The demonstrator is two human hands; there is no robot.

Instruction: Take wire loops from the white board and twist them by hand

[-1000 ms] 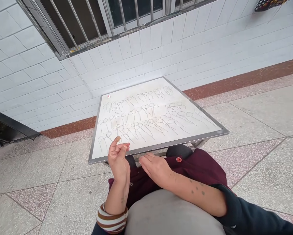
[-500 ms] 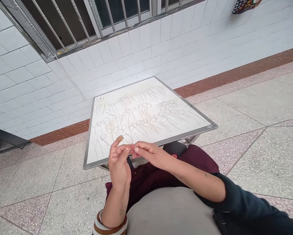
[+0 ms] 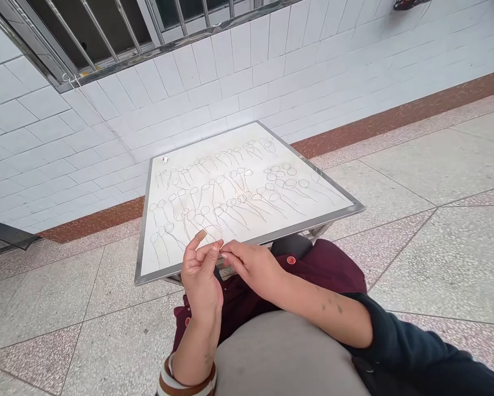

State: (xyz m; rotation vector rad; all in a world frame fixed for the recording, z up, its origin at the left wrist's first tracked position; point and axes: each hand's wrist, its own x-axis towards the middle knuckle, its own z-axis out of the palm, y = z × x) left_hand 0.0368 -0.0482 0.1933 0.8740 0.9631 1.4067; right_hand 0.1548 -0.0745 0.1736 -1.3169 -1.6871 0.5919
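My left hand (image 3: 202, 278) is raised over the table's near edge, thumb and a finger pinched together and another finger held up. Against its fingertips my right hand (image 3: 258, 265) pinches too, thumb against the forefinger. A thin strand, apparently a looped wire, runs between the two pinches; most of it is too fine to make out. Beyond the hands, many thin dark looped wires (image 3: 205, 210) with long tails lie in rows on the white tabletop (image 3: 230, 129), which has a grey metal rim.
A small white and red object (image 3: 165, 160) sits at the table's far left corner. Behind stands a white tiled wall (image 3: 214, 104) with a barred window (image 3: 106, 33). A dark seat (image 3: 293, 245) shows under the near edge. Speckled stone floor (image 3: 415, 264) surrounds the table.
The view has shifted slightly. My right hand has turned a little, its fingers now more bent at the pinch. Both hands stay together at the same place.
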